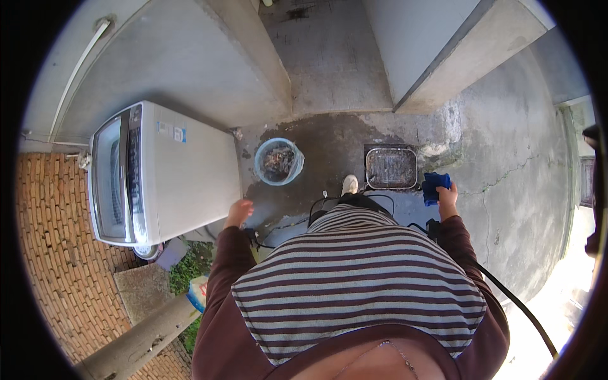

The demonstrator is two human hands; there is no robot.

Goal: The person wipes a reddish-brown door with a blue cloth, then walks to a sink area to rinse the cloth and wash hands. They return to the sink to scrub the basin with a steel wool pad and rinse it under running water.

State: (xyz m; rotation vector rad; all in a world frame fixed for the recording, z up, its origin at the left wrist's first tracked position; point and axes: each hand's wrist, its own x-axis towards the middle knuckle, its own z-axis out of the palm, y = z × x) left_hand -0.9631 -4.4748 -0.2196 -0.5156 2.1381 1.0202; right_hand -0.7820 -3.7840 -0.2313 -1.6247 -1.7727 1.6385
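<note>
A bunched dark blue cloth (432,188) is gripped in my right hand (447,199), held out to the right near the grey concrete wall. My left hand (239,212) hangs by the lower front corner of a white top-loading washing machine (194,166), fingers loosely bent and nothing visible in them. Between my hands, on the wet concrete floor, stands a round bin (259,175) lined with a clear bag and holding dark rubbish. A rectangular metal tray or grate (391,168) lies on the floor, left of the cloth.
One pale shoe (350,184) shows beside the tray. Ahead, a concrete doorway (339,90) opens between two walls. A cracked wall (513,175) rises at the right. Brick paving (52,228), a grey post (137,339) and green plants (185,268) are at the left.
</note>
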